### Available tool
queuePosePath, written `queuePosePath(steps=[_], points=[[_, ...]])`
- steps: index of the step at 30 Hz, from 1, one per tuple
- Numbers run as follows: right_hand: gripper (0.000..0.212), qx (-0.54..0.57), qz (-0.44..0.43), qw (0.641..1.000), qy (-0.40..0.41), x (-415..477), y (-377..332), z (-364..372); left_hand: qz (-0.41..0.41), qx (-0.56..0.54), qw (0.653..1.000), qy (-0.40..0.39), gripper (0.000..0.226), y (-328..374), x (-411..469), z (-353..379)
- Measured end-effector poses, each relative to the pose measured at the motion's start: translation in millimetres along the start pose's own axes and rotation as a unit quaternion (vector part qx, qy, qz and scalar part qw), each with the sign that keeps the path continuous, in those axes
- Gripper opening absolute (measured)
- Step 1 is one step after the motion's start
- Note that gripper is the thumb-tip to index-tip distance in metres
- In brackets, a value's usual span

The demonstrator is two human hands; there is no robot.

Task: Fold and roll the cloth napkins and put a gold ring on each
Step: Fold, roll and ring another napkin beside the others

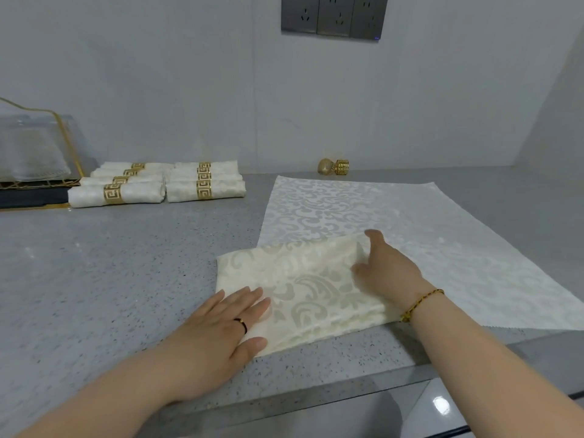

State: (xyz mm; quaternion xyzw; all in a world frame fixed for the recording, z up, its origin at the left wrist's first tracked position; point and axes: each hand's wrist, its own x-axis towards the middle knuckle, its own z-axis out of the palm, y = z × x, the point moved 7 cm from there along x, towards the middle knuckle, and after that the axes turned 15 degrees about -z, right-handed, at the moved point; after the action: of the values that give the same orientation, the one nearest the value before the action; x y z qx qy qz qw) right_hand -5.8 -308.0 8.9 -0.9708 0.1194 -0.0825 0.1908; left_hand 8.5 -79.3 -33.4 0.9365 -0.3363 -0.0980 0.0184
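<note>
Grey speckled counter [110,279] meets a pale wall carrying a dark socket panel [335,17]. A cream damask flat napkin [410,216] lies spread at right. Overlapping its near left corner is a folded napkin [303,279]. Rolled napkins [202,184], each banded in gold, lie in two rows far left, beside a gold wire rack [68,137] (contents clear, blurred). The left hand [221,324] presses flat, fingers straight, on the fold's near left. The right hand [392,273] pinches its far right edge. Two loose gold rings [341,167] stand by the wall.
</note>
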Motion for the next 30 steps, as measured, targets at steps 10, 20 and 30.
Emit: queuePosePath(steps=[10, 20, 30], points=[[0.052, -0.085, -0.232, 0.96, -0.133, -43, -67, 56, 0.032, 0.043, 0.998, 0.039, 0.108, 7, -3, -3], [0.051, -0.085, -0.105, 0.985, -0.103, -30, 11, 19, 0.141, 0.087, 0.956, 0.241, 0.058, 33, -13, -31], [0.039, 0.031, -0.156, 0.986, -0.057, -39, 4, 12, 0.085, 0.108, 0.937, 0.322, 0.017, -16, -9, -61]])
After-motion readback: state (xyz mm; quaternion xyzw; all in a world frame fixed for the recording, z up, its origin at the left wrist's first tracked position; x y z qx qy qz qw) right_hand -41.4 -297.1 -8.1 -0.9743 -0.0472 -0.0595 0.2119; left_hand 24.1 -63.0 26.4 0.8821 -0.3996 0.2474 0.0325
